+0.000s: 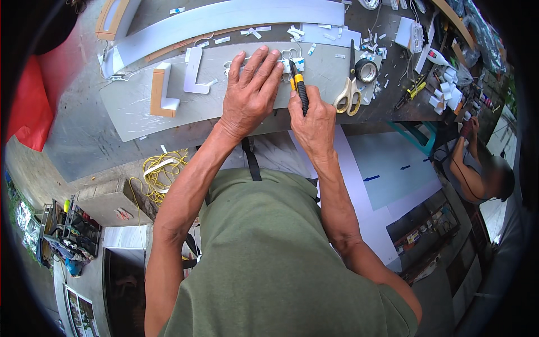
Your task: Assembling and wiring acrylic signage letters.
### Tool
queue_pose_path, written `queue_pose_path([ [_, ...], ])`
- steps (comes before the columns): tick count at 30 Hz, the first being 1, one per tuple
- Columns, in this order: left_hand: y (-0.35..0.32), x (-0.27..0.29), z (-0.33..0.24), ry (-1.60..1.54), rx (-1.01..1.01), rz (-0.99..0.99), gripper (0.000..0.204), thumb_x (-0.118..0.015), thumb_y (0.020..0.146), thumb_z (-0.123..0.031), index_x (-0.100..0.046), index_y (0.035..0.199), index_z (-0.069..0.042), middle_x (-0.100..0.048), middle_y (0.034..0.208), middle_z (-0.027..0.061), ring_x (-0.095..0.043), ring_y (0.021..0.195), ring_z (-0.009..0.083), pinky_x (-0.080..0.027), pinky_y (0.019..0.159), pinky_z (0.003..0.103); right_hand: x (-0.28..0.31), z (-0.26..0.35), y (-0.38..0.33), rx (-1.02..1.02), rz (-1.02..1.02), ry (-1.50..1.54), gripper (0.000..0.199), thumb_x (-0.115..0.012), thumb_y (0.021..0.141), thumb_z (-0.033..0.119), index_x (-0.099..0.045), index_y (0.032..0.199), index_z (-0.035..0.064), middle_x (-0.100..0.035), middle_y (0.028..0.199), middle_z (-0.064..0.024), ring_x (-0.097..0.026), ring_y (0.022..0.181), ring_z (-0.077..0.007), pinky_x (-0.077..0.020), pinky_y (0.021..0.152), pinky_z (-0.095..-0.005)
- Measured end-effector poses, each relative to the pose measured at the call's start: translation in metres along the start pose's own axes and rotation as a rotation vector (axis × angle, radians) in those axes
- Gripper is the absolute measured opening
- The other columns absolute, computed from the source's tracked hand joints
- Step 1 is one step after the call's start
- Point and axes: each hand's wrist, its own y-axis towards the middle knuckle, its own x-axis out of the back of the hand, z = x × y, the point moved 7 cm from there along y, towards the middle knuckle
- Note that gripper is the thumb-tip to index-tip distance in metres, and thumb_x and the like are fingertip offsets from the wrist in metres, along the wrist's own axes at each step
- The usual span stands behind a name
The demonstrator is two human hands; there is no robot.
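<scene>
Pressing flat, the left hand (250,92) lies with fingers spread wide on a small white piece (289,59) at the middle of the grey board (140,106), pinning it down. Right hand (311,121) is closed around a yellow-and-black utility knife (298,87), blade end pointing away from the body toward the white piece, just beside the left fingertips; whether the blade touches the piece cannot be told. Judgement: a clean cut here wants the holding fingers kept off the blade line, steady downward pressure from the flat hand, and a shallow, slow stroke rather than one hard pull. Scissors (348,95) with pale handles lie near the right hand on the board, a roll of black tape (366,71) touching or just beside them. To the left, well apart from the hands, stand two white letter-shaped pieces, one with tan edges (163,90), one plain (193,70). White offcuts (331,36) scatter beyond the work. Coiled yellow cord (163,171) hangs below the bench edge. Another person (483,168) sits at far right.
</scene>
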Motion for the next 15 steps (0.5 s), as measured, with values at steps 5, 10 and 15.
queue_pose_path([
  [5,0.0,0.0,-0.001,0.005,0.003,0.002,0.036,-0.073,0.087,-0.011,-0.068,0.123,-0.006,-0.061,0.14,0.0084,-0.049,0.138,0.026,-0.029,0.119,0.049,0.0,0.001,0.0,0.003,-0.005,-0.009,0.018,-0.065,0.094,0.014,-0.054,0.09,0.0005,-0.062,0.062,-0.0177,-0.065,0.053,-0.0367,-0.0491,0.051,-0.0458],
  [10,0.0,-0.001,-0.001,0.005,0.005,0.005,0.035,-0.073,0.087,-0.011,-0.069,0.122,-0.006,-0.061,0.14,0.0082,-0.049,0.138,0.0258,-0.029,0.119,0.049,-0.002,0.007,-0.001,-0.007,0.005,-0.12,0.018,-0.064,0.093,0.014,-0.054,0.088,0.0004,-0.064,0.063,-0.0183,-0.067,0.056,-0.0372,-0.0514,0.052,-0.0458],
  [15,0.0,-0.002,-0.001,0.037,0.008,-0.012,0.033,-0.074,0.086,-0.011,-0.071,0.119,-0.007,-0.062,0.139,0.0067,-0.049,0.137,0.026,-0.031,0.118,0.048,-0.005,0.014,0.0,0.026,-0.017,-0.222,0.018,-0.064,0.093,0.015,-0.055,0.088,0.0006,-0.066,0.068,-0.0189,-0.068,0.059,-0.0381,-0.0532,0.053,-0.046],
])
